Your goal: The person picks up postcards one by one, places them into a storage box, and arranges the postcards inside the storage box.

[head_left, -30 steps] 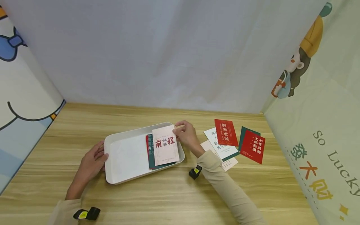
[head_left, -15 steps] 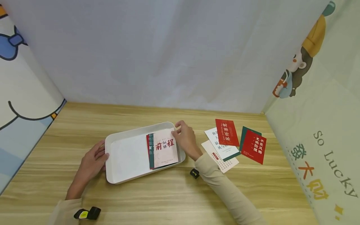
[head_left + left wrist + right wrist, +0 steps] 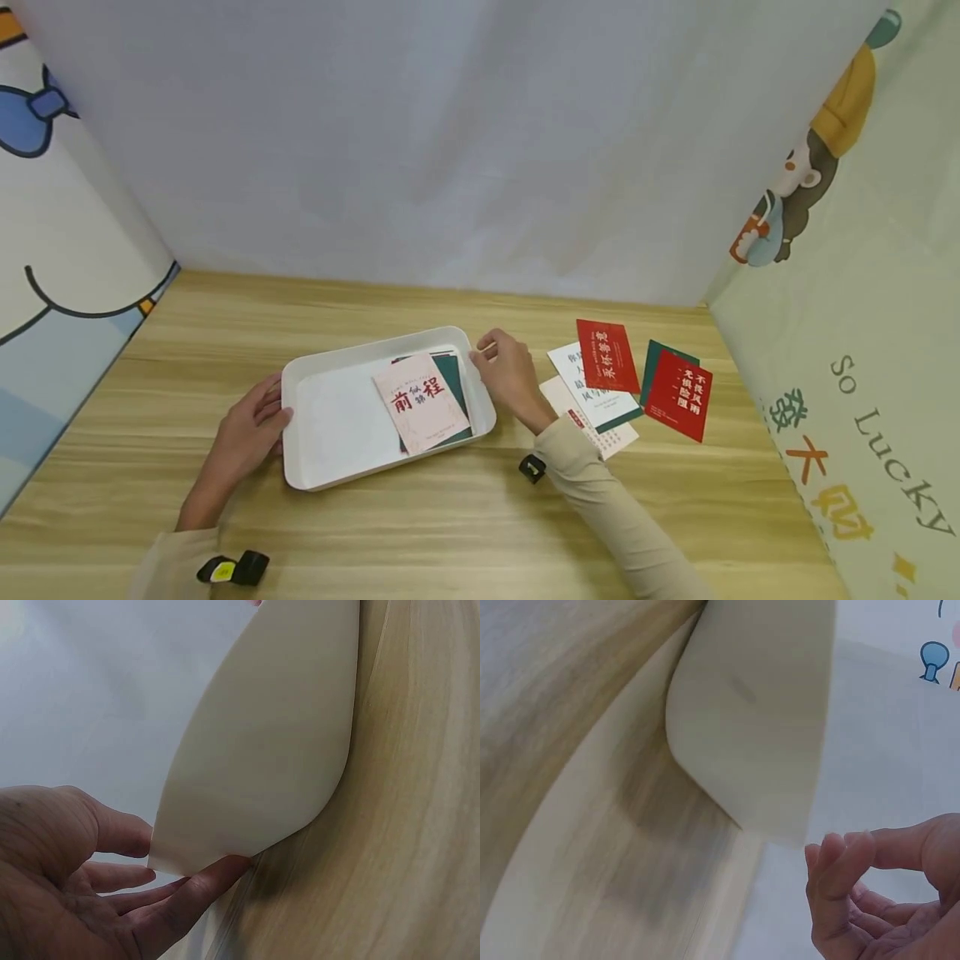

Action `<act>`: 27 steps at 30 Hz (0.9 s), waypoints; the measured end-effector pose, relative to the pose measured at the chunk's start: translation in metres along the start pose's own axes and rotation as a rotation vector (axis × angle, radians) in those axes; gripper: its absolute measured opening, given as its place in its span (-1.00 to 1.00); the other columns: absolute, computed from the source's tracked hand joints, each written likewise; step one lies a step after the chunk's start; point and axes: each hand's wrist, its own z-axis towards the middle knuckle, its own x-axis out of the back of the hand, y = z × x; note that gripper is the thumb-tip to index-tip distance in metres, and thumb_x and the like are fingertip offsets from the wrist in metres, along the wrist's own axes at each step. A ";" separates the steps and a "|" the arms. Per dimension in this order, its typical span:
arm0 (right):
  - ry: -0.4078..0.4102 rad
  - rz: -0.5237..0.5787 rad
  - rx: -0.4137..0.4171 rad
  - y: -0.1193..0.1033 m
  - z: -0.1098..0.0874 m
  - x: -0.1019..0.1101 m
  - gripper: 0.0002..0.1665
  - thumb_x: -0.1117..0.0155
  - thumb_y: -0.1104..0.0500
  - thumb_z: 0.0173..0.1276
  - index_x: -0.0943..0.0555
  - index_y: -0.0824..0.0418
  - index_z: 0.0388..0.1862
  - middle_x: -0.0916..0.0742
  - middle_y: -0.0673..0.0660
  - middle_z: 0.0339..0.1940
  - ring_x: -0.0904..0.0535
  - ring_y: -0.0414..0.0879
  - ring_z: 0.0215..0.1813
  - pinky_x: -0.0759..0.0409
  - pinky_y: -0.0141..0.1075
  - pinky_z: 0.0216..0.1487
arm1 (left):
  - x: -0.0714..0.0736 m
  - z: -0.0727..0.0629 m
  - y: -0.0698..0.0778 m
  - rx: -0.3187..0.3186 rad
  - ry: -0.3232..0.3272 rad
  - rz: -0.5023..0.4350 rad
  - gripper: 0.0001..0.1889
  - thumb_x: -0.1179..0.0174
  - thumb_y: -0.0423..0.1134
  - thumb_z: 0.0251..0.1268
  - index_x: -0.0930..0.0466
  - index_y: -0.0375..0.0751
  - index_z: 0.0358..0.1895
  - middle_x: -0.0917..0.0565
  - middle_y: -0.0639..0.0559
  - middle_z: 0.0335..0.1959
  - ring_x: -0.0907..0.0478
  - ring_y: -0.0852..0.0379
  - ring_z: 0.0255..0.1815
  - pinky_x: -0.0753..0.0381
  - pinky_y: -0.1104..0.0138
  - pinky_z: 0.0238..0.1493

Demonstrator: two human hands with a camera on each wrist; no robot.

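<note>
A shallow white tray (image 3: 330,446) rests on the wooden table, a little angled. My left hand (image 3: 243,433) holds its left end; in the left wrist view the thumb is at the rim and the fingers (image 3: 214,881) lie against the outer wall. Toward the tray's right end lies a stack of cards. On top sits a pale pink card (image 3: 427,421) with red and blue characters, turned slightly over a dark green card (image 3: 452,379). My right hand (image 3: 510,375) stays by the right rim with curled fingers, its thumb and fingertips (image 3: 831,859) together and nothing visible between them.
To the right lie more cards: a red card (image 3: 607,354) over a white card (image 3: 603,408), a pale card (image 3: 618,442) beneath, and another red card (image 3: 678,396) over a green one (image 3: 671,350). Fabric curtains (image 3: 450,167) enclose the table's back and sides.
My right hand has let go of the pink card and drawn back right to the tray's rim. The card has shifted left and turned on the stack. The left hand stays put.
</note>
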 end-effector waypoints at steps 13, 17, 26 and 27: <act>0.055 -0.048 -0.051 0.031 -0.002 0.041 -0.85 -0.36 0.18 0.47 -0.66 0.27 -0.16 -0.79 0.25 -0.20 -0.69 0.08 -0.26 -0.56 -0.19 -0.24 | -0.001 0.000 0.000 0.004 0.004 -0.003 -0.29 -0.04 -0.33 0.61 0.04 -0.47 0.65 -0.32 -0.62 0.48 -0.36 -0.45 0.48 -0.36 0.77 -0.14; 0.069 -0.030 -0.058 0.049 -0.001 0.053 -0.85 -0.37 0.22 0.45 -0.63 0.31 -0.17 -0.76 0.28 -0.21 -0.67 0.10 -0.23 -0.50 -0.23 -0.25 | -0.002 -0.001 0.000 -0.007 0.009 0.000 -0.29 -0.05 -0.35 0.60 0.04 -0.49 0.65 -0.31 -0.62 0.47 -0.37 -0.46 0.48 -0.29 0.81 -0.11; 0.078 -0.051 -0.127 0.080 -0.004 0.064 -0.82 -0.40 0.25 0.43 -0.59 0.35 -0.25 -0.74 0.31 -0.26 -0.65 0.06 -0.25 -0.46 -0.38 -0.35 | -0.003 -0.001 -0.001 0.000 0.005 -0.008 -0.29 -0.04 -0.34 0.61 0.05 -0.47 0.66 -0.31 -0.59 0.49 -0.37 -0.42 0.49 -0.47 0.69 -0.20; 0.078 -0.053 -0.129 0.082 -0.004 0.064 -0.81 -0.40 0.25 0.42 -0.59 0.35 -0.26 -0.74 0.30 -0.27 -0.64 0.04 -0.28 -0.46 -0.39 -0.37 | -0.003 -0.001 -0.001 0.000 0.006 -0.007 -0.29 -0.04 -0.34 0.61 0.05 -0.47 0.66 -0.31 -0.60 0.49 -0.37 -0.42 0.49 -0.48 0.68 -0.21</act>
